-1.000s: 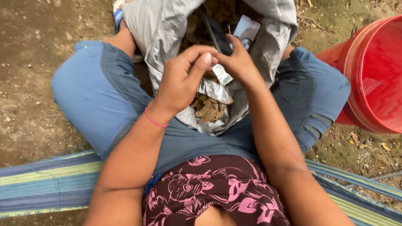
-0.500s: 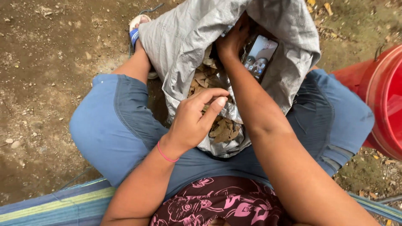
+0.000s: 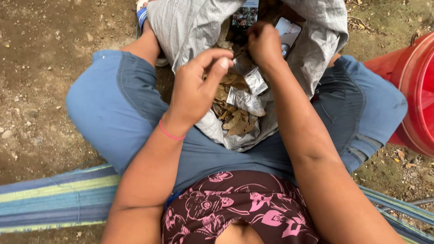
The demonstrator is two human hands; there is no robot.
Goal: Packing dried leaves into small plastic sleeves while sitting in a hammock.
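Item: grey woven sack [image 3: 190, 27], lying open between the knees of a seated person in blue shorts [image 3: 113, 113]; mouth facing the wearer, holding dry brown leaves [image 3: 233, 119] and crumpled silver foil wrappers [image 3: 244, 99].

Risk: the sack is resting slack on the lap and the dirt ground [image 3: 40, 81], so its near lip is likely sagging; a pull from inside could be tipping leaves and wrappers out over the shorts. The phone [image 3: 289, 32], lying at the far right of the sack's mouth just beside the right hand, looks poorly supported and could be sliding deeper in among the leaves.

Left hand [image 3: 194, 90]: hovering above the leaves at the near left of the opening, fingers curled, thumb and forefinger nearly pinched together; whether the grip is closing on anything cannot be told.

Right hand [image 3: 264, 45]: reaching farther in, fingers folded into a loose fist over the wrappers, touching or gripping something small; what exactly is hidden.

Surroundings: red bucket [image 3: 416, 90] standing at right; striped blue and green hammock cloth [image 3: 49, 199] running beneath the person, near.
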